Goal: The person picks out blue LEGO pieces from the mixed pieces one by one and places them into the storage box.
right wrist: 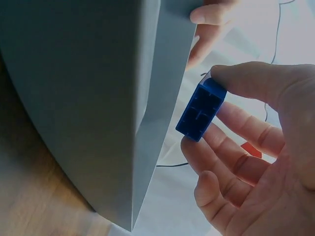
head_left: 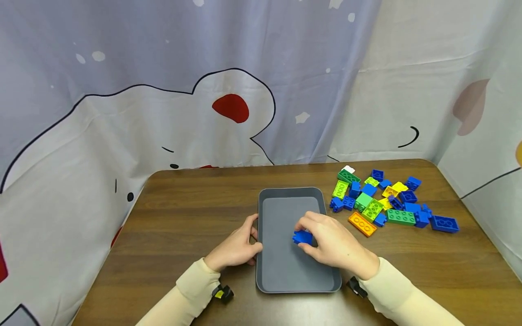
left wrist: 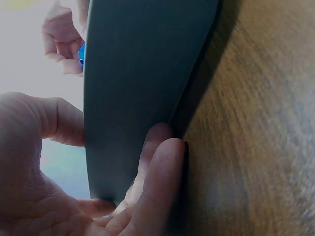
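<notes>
My right hand point(head_left: 332, 240) pinches a blue toy brick point(head_left: 302, 237) above the grey tray point(head_left: 299, 290), thumb on one side and fingers on the other. In the right wrist view the hollow underside of that blue brick point(right wrist: 199, 110) faces the camera. At the tray's left side, my left hand point(head_left: 238, 244) grips the wall. Its thumb point(left wrist: 69, 120) is at the rim in the left wrist view, while its fingertips point(left wrist: 165, 164) press low against the outside of the tray point(left wrist: 142, 64).
To the tray's right lies a loose pile of bricks, with several blue bricks point(head_left: 369, 190), green bricks point(head_left: 401, 217), yellow bricks point(head_left: 385, 203) and an orange brick point(head_left: 362, 224). A wooden table point(head_left: 183, 208) carries everything. Behind it hangs a printed curtain point(head_left: 134, 122).
</notes>
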A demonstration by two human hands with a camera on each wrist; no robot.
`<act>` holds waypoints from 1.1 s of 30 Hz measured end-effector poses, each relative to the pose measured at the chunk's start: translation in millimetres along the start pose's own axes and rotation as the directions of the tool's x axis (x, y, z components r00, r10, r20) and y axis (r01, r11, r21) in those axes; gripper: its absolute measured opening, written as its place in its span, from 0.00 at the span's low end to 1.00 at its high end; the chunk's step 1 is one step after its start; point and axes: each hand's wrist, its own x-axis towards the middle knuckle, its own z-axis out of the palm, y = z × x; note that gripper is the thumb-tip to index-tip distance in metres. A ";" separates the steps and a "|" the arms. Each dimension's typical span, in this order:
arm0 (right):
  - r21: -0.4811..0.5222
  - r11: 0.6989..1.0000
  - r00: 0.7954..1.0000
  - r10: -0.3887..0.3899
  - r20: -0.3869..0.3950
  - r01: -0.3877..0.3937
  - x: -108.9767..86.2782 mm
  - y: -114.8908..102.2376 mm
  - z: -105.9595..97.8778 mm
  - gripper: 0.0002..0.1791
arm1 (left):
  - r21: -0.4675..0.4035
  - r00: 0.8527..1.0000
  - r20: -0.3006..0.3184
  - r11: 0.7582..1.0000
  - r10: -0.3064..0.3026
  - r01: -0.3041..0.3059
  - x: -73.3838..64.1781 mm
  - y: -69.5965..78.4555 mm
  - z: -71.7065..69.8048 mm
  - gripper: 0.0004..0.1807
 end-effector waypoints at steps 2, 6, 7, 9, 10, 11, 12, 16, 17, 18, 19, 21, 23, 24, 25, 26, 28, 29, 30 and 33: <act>-0.008 1.000 1.000 -0.005 0.030 0.006 -1.5 -0.7 -0.2 0.24 | 0.000 1.000 0.002 1.000 0.001 -0.001 -0.1 0.1 0.0 0.49; -0.015 1.000 0.995 -0.003 0.102 0.005 -4.7 0.7 -1.8 0.42 | 0.006 1.000 0.003 1.000 0.004 -0.004 -0.4 -1.1 -0.2 0.49; -0.014 1.000 0.994 0.001 0.113 0.001 -5.5 1.7 -2.6 0.45 | 0.006 1.000 0.004 1.000 0.004 -0.004 -0.6 -1.4 -0.2 0.49; -0.016 1.000 0.993 0.009 0.118 -0.007 -6.5 5.1 -4.3 0.48 | 0.008 1.000 0.004 1.000 0.001 -0.001 -0.5 -2.1 -0.3 0.49; -0.017 1.000 0.993 0.015 0.116 -0.013 -7.0 7.2 -5.6 0.48 | 0.008 1.000 0.004 1.000 0.000 0.000 -0.6 -2.3 -0.4 0.49; -0.020 1.000 0.994 0.022 0.111 -0.020 -7.5 9.8 -6.9 0.48 | 0.008 1.000 0.004 1.000 0.000 0.000 -0.5 -2.5 -0.3 0.49; -0.024 0.999 0.994 0.027 0.103 -0.024 -7.9 12.6 -8.2 0.48 | 0.008 1.000 0.004 1.000 -0.001 0.001 -0.2 -2.5 -0.3 0.49; -0.030 0.999 0.997 0.040 0.063 -0.038 -8.7 26.0 -14.1 0.46 | 0.009 1.000 0.006 1.000 0.003 -0.003 -0.4 -1.9 -0.3 0.49; -0.035 0.999 0.998 0.043 0.053 -0.041 -8.7 29.8 -15.5 0.46 | 0.010 1.000 0.006 1.000 0.002 -0.002 -0.2 -1.8 -0.3 0.49; -0.039 0.998 0.998 0.045 0.043 -0.043 -8.6 33.7 -17.0 0.46 | 0.009 1.000 0.007 1.000 0.003 -0.003 -0.4 -1.5 -0.3 0.49; -0.043 0.998 0.998 0.048 0.034 -0.047 -8.5 37.6 -18.2 0.45 | 0.008 1.000 0.007 1.000 0.002 -0.003 -0.5 -1.5 -0.3 0.49; -0.055 0.997 0.998 0.062 0.024 -0.060 -8.4 45.5 -20.5 0.45 | 0.008 1.000 0.008 1.000 0.001 -0.002 -0.4 -1.6 -0.4 0.49; -0.070 0.994 0.996 0.086 0.024 -0.084 -8.2 53.4 -22.7 0.45 | 0.012 1.000 0.009 1.000 0.003 -0.003 -0.3 -1.6 -0.3 0.49; -0.073 0.993 0.995 0.098 0.026 -0.096 -8.2 57.2 -23.6 0.45 | 0.013 1.000 0.009 1.000 0.003 -0.003 -0.1 -1.7 -0.3 0.49; -0.078 0.991 0.994 0.108 0.029 -0.106 -8.2 61.0 -24.3 0.44 | 0.015 1.000 0.008 1.000 0.004 -0.004 0.0 -1.7 -0.4 0.49; -0.080 0.990 0.992 0.121 0.032 -0.118 -8.0 64.7 -25.1 0.44 | 0.017 1.000 0.008 1.000 0.004 -0.004 0.1 -1.6 -0.4 0.49; -0.087 0.987 0.990 0.137 0.033 -0.134 -7.4 71.7 -26.1 0.44 | 0.018 1.000 0.007 1.000 0.005 -0.005 0.2 -1.4 -0.5 0.49; -0.088 0.987 0.990 0.140 0.032 -0.137 -7.1 75.0 -26.5 0.43 | 0.018 1.000 0.006 1.000 0.004 -0.004 0.3 -1.3 -0.6 0.49; -0.090 0.987 0.990 0.139 0.027 -0.137 -6.7 78.0 -26.8 0.43 | 0.017 1.000 0.007 1.000 0.005 -0.005 0.3 -1.2 -0.6 0.49; -0.103 0.987 0.992 0.123 0.008 -0.122 -5.7 86.6 -27.5 0.40 | 0.012 1.000 0.009 1.000 0.005 -0.005 0.3 -1.4 -0.7 0.49</act>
